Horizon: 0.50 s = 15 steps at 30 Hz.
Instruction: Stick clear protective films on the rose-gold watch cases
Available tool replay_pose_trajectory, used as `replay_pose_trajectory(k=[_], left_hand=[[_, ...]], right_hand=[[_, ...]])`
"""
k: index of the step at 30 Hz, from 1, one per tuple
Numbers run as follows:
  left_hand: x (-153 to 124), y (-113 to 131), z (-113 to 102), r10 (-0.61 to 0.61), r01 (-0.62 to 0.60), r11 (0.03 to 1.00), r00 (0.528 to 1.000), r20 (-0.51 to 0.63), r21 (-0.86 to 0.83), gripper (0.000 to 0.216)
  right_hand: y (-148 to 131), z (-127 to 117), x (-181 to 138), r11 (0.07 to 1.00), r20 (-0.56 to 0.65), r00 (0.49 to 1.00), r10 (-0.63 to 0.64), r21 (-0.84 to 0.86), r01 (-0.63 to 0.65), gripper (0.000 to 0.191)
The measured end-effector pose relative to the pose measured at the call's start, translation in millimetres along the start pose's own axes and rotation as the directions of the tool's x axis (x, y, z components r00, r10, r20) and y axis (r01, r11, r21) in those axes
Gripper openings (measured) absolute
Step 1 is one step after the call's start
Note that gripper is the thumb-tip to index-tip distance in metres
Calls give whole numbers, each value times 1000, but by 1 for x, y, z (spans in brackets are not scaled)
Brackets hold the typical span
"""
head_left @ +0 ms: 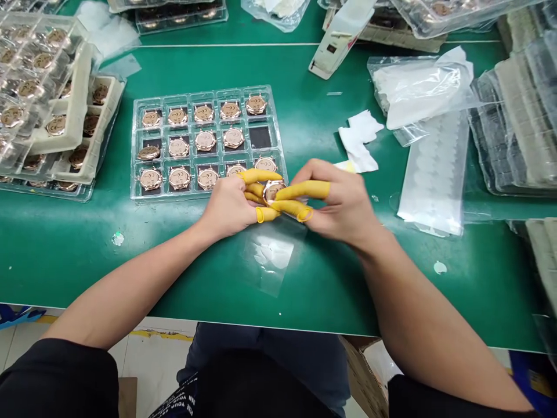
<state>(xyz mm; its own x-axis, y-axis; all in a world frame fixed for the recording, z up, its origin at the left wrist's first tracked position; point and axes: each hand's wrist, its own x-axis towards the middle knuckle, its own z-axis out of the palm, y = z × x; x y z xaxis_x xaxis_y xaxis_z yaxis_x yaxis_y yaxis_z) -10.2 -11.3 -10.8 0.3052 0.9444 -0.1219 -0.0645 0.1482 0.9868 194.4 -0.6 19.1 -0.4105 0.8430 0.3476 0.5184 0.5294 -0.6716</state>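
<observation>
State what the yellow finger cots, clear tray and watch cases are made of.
The yellow finger cots look like thin matte latex, with rolled rims. The clear tray looks like glossy moulded plastic, see-through. The watch cases look like polished rose-gold-toned metal; plated or solid, the look leaves open.

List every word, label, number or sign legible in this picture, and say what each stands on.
Engraved marks on the round rose-gold watch cases in the clear plastic tray: too small to read.
Printing on the white carton: too blurred.
White lettering on the dark garment: too slanted to read, perhaps "YOUR".
</observation>
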Motion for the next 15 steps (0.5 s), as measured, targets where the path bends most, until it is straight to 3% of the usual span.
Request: replay_pose_trajectory(k=[4, 8, 13, 15], left_hand=[[0, -2, 1, -10, 10, 1000, 1000, -18, -2, 61], [-1, -1, 1, -10, 10, 1000, 1000, -8, -11, 62], [-4, 3, 1, 40, -37, 998, 997, -61, 57, 63], [-6, 2, 1, 89, -84, 990, 995, -45, 114, 62]], right_hand=[[1, 2, -1, 998, -65, 997, 45, -38, -48, 18], [3, 8, 0, 999, -9, 999, -35, 0, 35, 17], [23, -15, -1, 960, -129, 985, 115, -242, -144, 18], [27, -27, -4, 958, -60, 987, 150, -236, -160, 26]])
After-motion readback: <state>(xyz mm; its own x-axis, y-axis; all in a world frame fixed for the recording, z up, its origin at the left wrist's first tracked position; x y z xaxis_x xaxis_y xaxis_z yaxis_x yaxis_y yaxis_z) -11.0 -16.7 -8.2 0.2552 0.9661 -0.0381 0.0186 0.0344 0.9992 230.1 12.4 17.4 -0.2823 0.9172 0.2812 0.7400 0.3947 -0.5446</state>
